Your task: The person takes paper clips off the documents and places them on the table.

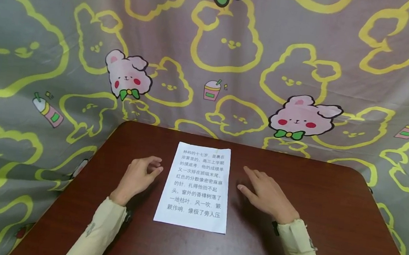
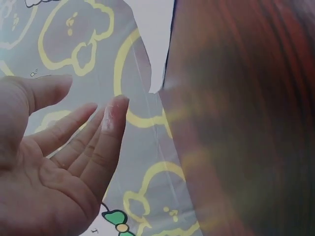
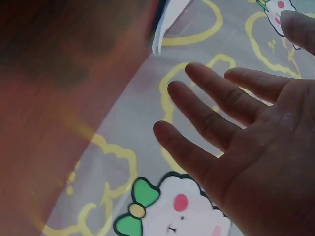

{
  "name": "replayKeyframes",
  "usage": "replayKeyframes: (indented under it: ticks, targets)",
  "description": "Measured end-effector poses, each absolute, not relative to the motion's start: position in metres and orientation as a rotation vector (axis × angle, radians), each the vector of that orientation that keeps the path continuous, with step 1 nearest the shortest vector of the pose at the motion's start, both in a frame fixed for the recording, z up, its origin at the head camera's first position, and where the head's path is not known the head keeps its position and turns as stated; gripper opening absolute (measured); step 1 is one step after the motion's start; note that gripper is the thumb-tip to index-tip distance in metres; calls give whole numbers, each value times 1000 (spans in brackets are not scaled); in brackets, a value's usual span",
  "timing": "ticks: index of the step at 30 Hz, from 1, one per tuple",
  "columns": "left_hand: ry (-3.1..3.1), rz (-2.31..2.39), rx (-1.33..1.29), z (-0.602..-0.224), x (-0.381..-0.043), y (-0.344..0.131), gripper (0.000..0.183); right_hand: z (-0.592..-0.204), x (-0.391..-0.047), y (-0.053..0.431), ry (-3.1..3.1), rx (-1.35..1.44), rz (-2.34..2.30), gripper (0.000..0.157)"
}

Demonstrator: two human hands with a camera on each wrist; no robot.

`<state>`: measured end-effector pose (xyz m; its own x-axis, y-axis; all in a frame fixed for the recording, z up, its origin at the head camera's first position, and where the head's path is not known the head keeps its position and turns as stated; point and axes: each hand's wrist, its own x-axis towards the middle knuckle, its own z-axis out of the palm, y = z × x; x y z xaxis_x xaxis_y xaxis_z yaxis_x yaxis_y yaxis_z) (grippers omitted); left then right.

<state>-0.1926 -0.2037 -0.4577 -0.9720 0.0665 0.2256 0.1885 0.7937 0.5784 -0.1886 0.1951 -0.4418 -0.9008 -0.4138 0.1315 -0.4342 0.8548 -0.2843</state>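
Observation:
A white sheaf of paper (image 1: pixel 194 220) printed with large Chinese characters lies on the brown table, its long side pointing away from me. At its top edge is a small yellowish clip (image 1: pixel 217 151). My left hand (image 1: pixel 139 177) is just left of the paper, fingers loosely bent and holding nothing. On the other side, my right hand (image 1: pixel 266 193) is apart from the paper, its fingers spread and nothing in them. Both palms show bare in the wrist views, the left hand (image 2: pixel 64 162) and the right hand (image 3: pixel 246 132), with a paper edge (image 2: pixel 158 44) beyond.
The dark wood table (image 1: pixel 331 207) has rounded far corners. A grey curtain (image 1: pixel 168 40) with yellow outlines and pink rabbit faces hangs behind the table and along its sides. Each forearm has a pale sleeve (image 1: pixel 102 225), with a dark band (image 1: pixel 127 217) at the wrist.

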Motion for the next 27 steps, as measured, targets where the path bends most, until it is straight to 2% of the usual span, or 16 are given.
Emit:
replayKeyframes:
  ticks: [27]
  targets:
    - [-2957, -1281, 101, -474, -215, -191, 38, -472, -220, 173, -3093, 588, 747, 53]
